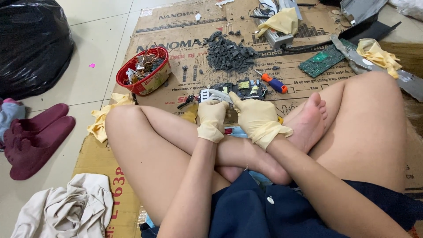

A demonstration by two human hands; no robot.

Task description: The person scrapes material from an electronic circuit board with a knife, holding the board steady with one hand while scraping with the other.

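**Asker:** Nearest the lens, low in the frame, what shows?

**Me:** Dark blue shorts (246, 211) and my crossed bare legs on cardboard (176, 26). Mid-frame, both gloved hands meet over a dark circuit board (242, 89). My left hand (212, 119) has its grip closed on a pale metal piece (216, 94) at the board's left end; my right hand (255, 117) presses fingers on the board's near edge, closed around nothing that I can see.

**Asker:** How should you work it?

**Me:** I judge: pin the board flat, pull steadily. An orange-handled screwdriver (274, 82) lies just right, a red bowl (145, 72) of scraps upper left.
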